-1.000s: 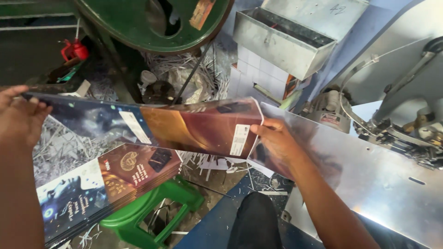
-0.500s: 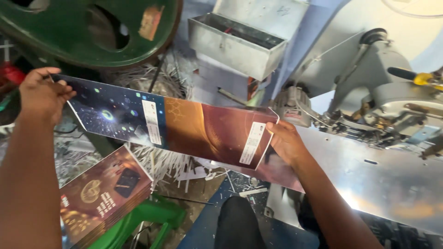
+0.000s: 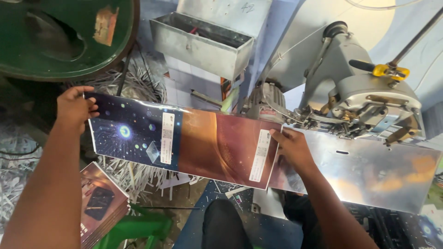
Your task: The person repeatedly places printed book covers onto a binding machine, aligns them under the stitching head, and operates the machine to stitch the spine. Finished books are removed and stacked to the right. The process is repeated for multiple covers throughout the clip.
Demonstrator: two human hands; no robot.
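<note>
Both hands hold one long glossy printed sheet [image 3: 184, 140] flat in the air, near the middle of the view, stretched left to right. Left hand [image 3: 74, 107] pinches the sheet's far-left corner, thumb on top, fingers curled under; grip closed on the sheet. Right hand [image 3: 291, 148] clamps the sheet's right edge, thumb on the printed face, other fingers hidden beneath; grip closed on the sheet too. Sheet is dark blue with star-like dots at left, coppery brown at right, with two narrow white label strips running across it. Its right end lies over the left end of a shiny metal plate [image 3: 369, 173], which serves as the counter of a grey machine [image 3: 364, 99] at far right. A yellow-tipped lever [image 3: 390, 71] sticks out above the machine. A grey metal box [image 3: 203, 44] sits far centre, a big green wheel [image 3: 64, 37] far left. Below the left arm a stack of printed sheets [image 3: 99, 205] rests by a green stool [image 3: 136, 228]. Paper trimmings [image 3: 134, 175] litter the floor under the sheet.
</note>
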